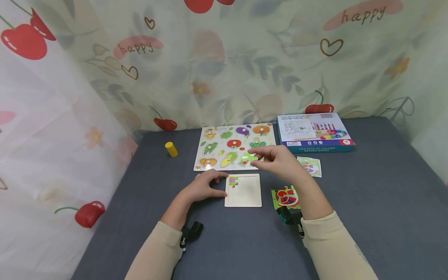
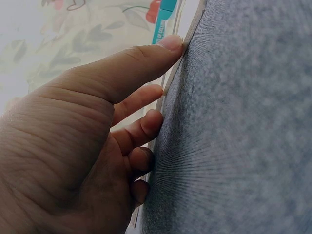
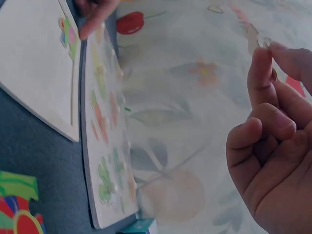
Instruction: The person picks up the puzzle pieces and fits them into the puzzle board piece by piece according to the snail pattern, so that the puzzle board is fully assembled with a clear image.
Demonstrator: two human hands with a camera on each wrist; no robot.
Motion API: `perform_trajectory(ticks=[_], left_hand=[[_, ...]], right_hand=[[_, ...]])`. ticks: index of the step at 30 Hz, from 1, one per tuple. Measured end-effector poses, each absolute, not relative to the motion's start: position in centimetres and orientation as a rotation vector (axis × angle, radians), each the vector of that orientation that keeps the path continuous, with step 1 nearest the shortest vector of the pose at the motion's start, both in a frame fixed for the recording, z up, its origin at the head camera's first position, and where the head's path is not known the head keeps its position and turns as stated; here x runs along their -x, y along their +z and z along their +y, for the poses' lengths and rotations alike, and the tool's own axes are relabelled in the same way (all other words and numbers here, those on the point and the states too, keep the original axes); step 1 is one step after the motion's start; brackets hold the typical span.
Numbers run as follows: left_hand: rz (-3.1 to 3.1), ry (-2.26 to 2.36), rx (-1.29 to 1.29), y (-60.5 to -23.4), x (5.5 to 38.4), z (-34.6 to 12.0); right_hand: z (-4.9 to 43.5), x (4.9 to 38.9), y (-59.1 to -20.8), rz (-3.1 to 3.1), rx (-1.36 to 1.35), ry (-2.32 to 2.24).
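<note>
A square wooden puzzle tray [image 1: 245, 196] lies flat, with one pink-and-green jigsaw piece [image 1: 233, 181] in its upper left corner. My left hand [image 1: 203, 187] rests at the tray's left edge, thumb and index fingertips touching the rim. In the left wrist view, the left thumb [image 2: 122, 68] reaches straight to that rim while the other fingers curl loosely. My right hand [image 1: 280, 161] is raised over the right part of the vegetable board [image 1: 225, 151]. Between its thumb and index finger it pinches a small thin puzzle piece [image 3: 253, 39], seen nearly edge-on; its picture is hidden.
Joined colourful jigsaw pieces [image 1: 285, 197] lie right of the tray, partly behind the right wrist. A small picture card [image 1: 312, 166] lies below a boxed bead set [image 1: 315, 134]. At the left stands a yellow cylinder [image 1: 171, 149]. A patterned curtain [image 1: 227, 70] hangs behind the table.
</note>
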State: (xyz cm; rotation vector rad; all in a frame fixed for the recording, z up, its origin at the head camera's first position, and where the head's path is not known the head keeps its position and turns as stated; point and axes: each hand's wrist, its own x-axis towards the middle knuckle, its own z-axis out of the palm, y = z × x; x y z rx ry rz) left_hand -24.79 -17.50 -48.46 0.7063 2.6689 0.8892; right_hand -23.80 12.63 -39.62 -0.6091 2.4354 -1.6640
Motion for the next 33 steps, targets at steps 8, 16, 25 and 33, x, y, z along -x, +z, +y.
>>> perform_trajectory(ticks=[8, 16, 25, 33], left_hand=[[2.672, 0.886, -0.706, -48.3, 24.8, -17.4], [2.673, 0.878, -0.703, -48.5, 24.9, -17.4], [2.669, 0.873, -0.684, -48.5, 24.9, -17.4], [2.684, 0.857, -0.713, -48.5, 24.8, -17.4]], right_hand=[[11.0, 24.0, -40.8, 2.455, 0.609, -1.625], [10.7, 24.5, -41.9, 2.460, 0.628, -1.546], [10.3, 25.2, -43.8, 2.442, 0.615, -1.468], [10.0, 25.4, -44.7, 2.434, 0.571, -1.401]])
